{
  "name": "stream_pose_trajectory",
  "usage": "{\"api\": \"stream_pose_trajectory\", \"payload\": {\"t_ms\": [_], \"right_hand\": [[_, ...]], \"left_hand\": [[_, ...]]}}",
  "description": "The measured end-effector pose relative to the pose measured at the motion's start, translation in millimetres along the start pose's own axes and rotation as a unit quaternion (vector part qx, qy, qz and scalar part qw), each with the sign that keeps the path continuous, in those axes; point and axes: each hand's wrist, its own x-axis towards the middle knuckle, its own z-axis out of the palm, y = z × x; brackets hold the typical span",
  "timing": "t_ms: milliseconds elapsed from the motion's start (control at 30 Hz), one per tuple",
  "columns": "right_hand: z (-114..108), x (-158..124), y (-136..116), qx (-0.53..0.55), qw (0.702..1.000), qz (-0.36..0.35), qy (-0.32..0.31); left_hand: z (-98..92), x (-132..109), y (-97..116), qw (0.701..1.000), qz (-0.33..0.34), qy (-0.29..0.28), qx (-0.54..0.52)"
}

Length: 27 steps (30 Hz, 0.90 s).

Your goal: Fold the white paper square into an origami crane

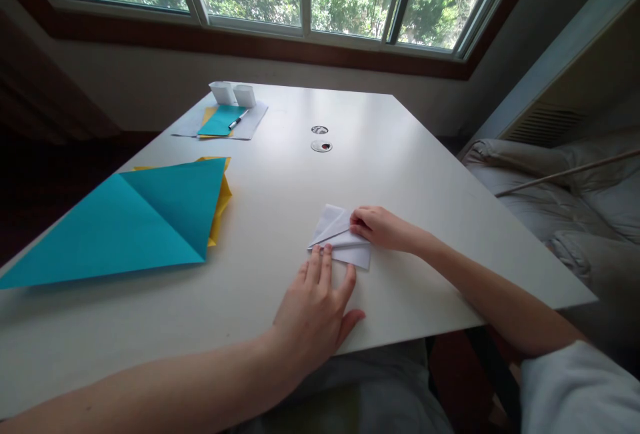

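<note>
**The paper [339, 237] lies between both hands, pinched by the right grip [381, 226] and touched by the left grip [317, 301]**

White and folded in layers, the paper rests on the counter [425, 174] near its front edge, just left of the right grip and beyond the left grip. The right grip is closed narrow, thumb and fingers together on the right end of the upper flap. The left grip is spread palm down, holding nothing, two fingertips at the paper's near left edge and another finger by its near side.

The folds meet in a sharp point at the left, by the left fingertips, and fan out toward the right grip. The flap's long axis runs left to right, slanting a little away from the person at its right end. Another corner points toward the window [345, 1]. Fingers cover parts of the outline, so the long axis of the whole is hard to tell.

Well to the left, a blue sheet [165, 221] lies over yellow paper [219, 217].
</note>
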Motion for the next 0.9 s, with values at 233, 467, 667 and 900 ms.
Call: {"api": "stream_pose_trajectory", "payload": {"t_ms": [233,467,667,900], "right_hand": [[1.3,0.4,0.5,-0.022,1.0,-0.002,-0.017],[-2.5,0.0,-3.6,-0.032,0.999,0.0,-0.032],[-2.9,0.0,-5.1,-0.04,0.999,0.004,-0.034],[-2.6,0.3,-2.8,-0.028,0.999,-0.002,-0.031]], "left_hand": [[-0.5,-0.6,0.8,1.0,-0.01,-0.002,0.005],[1.1,-0.2,0.2,1.0,-0.012,0.0,0.009],[-1.2,1.5,1.1,1.0,-0.013,-0.006,0.013],[-2.9,-2.8,3.1,0.999,-0.036,-0.002,0.04]]}}
